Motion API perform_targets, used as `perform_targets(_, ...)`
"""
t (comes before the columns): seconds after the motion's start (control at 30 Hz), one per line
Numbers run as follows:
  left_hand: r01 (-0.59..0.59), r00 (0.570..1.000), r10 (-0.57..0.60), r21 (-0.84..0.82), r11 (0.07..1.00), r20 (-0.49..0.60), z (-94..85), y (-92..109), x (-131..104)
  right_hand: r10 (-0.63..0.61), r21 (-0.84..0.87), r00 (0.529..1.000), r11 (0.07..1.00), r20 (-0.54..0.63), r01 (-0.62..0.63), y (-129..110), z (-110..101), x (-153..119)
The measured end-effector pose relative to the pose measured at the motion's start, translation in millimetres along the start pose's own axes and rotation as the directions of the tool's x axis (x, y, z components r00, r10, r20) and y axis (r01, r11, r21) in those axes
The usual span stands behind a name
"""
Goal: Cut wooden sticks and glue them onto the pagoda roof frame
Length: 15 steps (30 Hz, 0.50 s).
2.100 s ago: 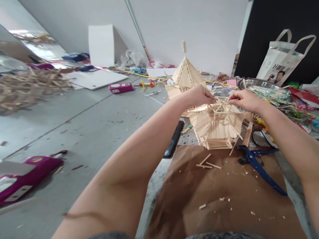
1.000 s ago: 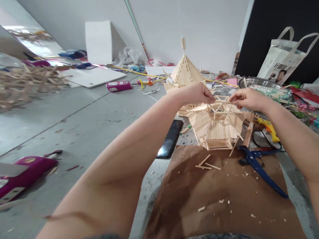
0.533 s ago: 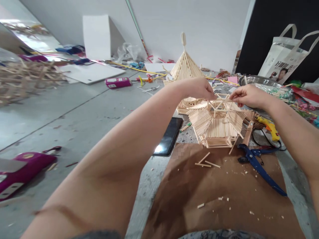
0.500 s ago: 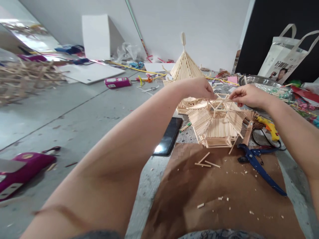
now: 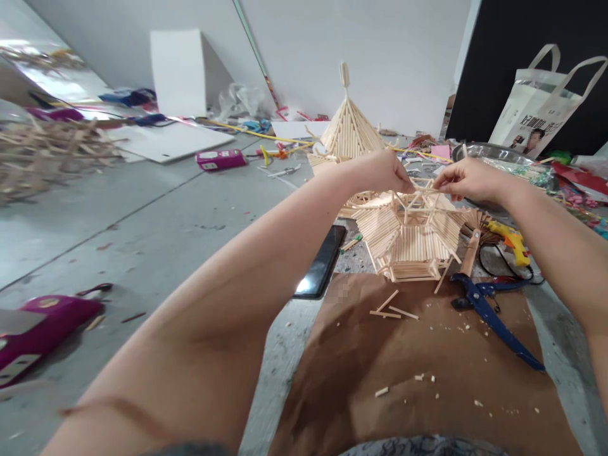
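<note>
In the head view, the near edge of the stick model (image 5: pixel 420 244) is standing just beyond the far edge of the brown paper (image 5: pixel 342 380), and the cone-roofed model (image 5: pixel 350 130) is rising close behind it. Grey floor (image 5: pixel 156 234) is stretching widely beyond my left arm, while a phone (image 5: pixel 325 259) is lying just left of the stick model. On the right, room is running tighter: a yellow glue gun (image 5: pixel 512 242) and a blue-handled cutter (image 5: pixel 498 323) are lying near my right forearm, and a metal bowl (image 5: pixel 489 149) is sitting behind my wrist. Compared with half a second ago, my left fingertips are sitting slightly nearer my right ones; the stick model is keeping its place, as are the short cut sticks (image 5: pixel 389 313) on the paper. My left hand (image 5: pixel 389 171) and right hand (image 5: pixel 468 179) are both pinching closed, thumbs against fingers, seemingly gripping a thin stick (image 5: pixel 425 190) spanning between them at the stick model's open top; my fingers are hiding its ends.
</note>
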State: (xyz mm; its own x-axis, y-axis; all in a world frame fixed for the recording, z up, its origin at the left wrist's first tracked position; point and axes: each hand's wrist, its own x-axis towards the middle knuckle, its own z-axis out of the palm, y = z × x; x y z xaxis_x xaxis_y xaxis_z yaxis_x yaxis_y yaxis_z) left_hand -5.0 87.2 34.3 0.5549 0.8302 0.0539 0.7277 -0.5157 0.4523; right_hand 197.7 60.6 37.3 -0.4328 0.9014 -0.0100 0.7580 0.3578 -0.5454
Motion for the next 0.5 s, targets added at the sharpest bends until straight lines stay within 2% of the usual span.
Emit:
perform_targets(0.2, -0.022, 0.998, 0.022, 0.007, 1.0, -0.064, 4.2, 2.6, -1.9, -0.073, -0.193, 0.996, 0.979, -0.045, 0.063, -6.3, 2.4, -4.4)
perform_targets(0.3, 0.015, 0.994, -0.02, -0.042, 0.999, -0.108, 5.1, 1.7, -5.3, -0.04, -0.216, 0.994, 0.976, -0.103, 0.017, -7.9, 3.8, -7.7)
perform_targets(0.4, 0.061, 0.972, -0.106, -0.21, 0.976, -0.21, 5.7, -2.1, -12.7, 0.041, -0.083, 0.974, 0.995, -0.223, -0.06, -3.4, 7.8, -13.6)
perform_targets(0.5, 0.085, 0.925, -0.217, -0.386, 0.918, -0.311, 7.8, -6.2, -26.9, 0.156, 0.204, 0.943, 0.974, -0.294, -0.098, 5.3, 17.5, -27.7)
